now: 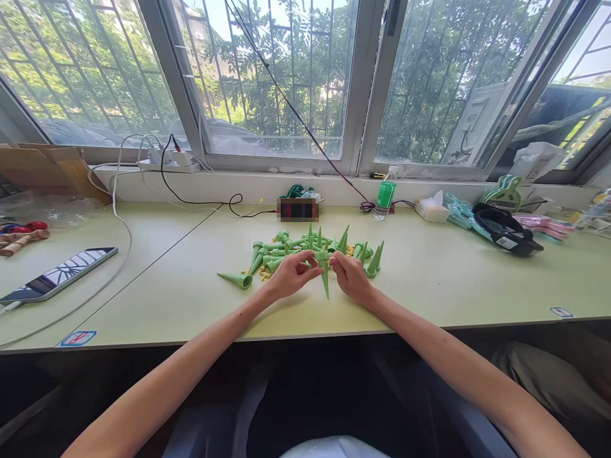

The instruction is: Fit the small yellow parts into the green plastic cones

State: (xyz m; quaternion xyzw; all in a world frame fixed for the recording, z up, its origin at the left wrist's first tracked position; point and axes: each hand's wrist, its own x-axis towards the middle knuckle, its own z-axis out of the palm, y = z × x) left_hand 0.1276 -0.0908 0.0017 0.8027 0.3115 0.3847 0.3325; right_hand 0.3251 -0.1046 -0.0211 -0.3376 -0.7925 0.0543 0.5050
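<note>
A light green plastic plant watering spike (pixel 325 281) hangs point down between my hands, its wider collar at the top. My left hand (pixel 292 275) is closed, with thumb and fingers pinching the collar from the left. From the right, the fingertips of my right hand (pixel 352 277) are pinched together against the collar's side; what is between them is too small to make out. Behind my hands lies a pile of similar green spikes (pixel 258 259), some standing point up, with small yellow pieces (pixel 265 275) among them. One loose spike (pixel 236 280) lies on its side at the left.
On the pale table (pixel 458 280) a phone (pixel 60 273) with a white cable lies left. A blurred dark box (pixel 298 209), a water bottle (pixel 386 196) and a tissue pack (pixel 432 208) stand along the back. A black strapped device (pixel 506 230) lies right.
</note>
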